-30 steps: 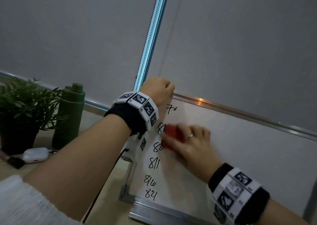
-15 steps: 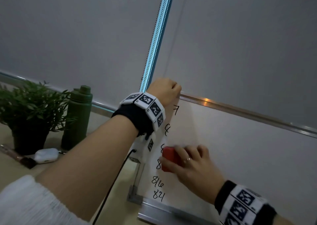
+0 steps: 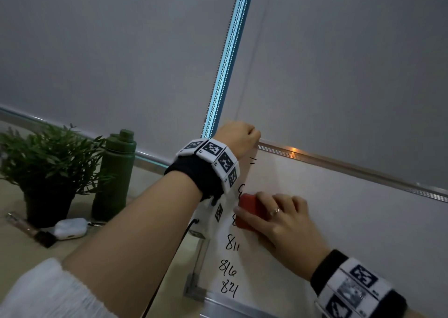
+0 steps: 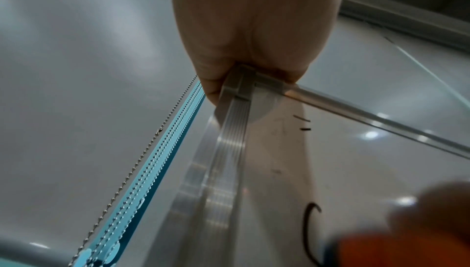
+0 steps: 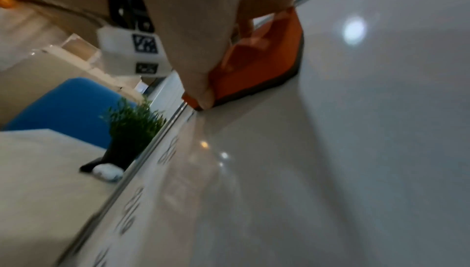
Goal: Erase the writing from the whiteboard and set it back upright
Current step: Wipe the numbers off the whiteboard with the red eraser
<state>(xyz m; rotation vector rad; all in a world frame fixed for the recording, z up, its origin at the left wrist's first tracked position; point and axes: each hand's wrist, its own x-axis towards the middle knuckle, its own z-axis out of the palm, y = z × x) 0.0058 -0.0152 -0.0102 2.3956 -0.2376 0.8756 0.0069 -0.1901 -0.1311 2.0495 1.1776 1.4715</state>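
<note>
While left hand (image 3: pixel 238 136) grips whiteboard (image 3: pixel 351 220) corner, eraser (image 3: pixel 249 211) apparently near left edge.

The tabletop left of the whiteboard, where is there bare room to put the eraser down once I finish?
Bare tabletop shows between the white earbud case and the whiteboard foot, under the left forearm, though a black cable crosses it. It is crowded further left: the potted plant, green bottle, case and a pen-like item cluster together.

- Eraser (image 3: pixel 251 211), held in right hand (image 3: pixel 283 223): back up the number column, from the lower position half a second ago.
- Top number on whiteboard (image 3: pixel 339 220): reduced to two short strokes.
</note>
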